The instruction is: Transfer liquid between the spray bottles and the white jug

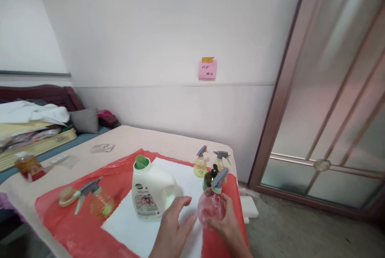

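Note:
A round, clear pink spray bottle [207, 208] with a grey trigger head is held by my right hand [224, 218], fingers wrapped round its body at the table's right side. Just left of it, my left hand [176, 224] is empty, thumb and fingers apart. Beyond that hand stands a large white jug [153, 194] with a green cap, on white paper [129, 228]. Behind the pink bottle are a dark green spray bottle [208, 180], a yellow-tinted spray bottle [200, 168] and another grey-headed spray bottle [221, 164]. An orange-tinted spray bottle [101, 206] stands left of the jug.
Red plastic sheeting [69, 226] lies under the paper. A round, pale lidded item [67, 196] rests at its left. Farther left are a bottle of amber liquid [30, 166] and a clear packet [102, 148]. Behind is a wall with a pink note [207, 69]; a glass door [325, 130] is at right.

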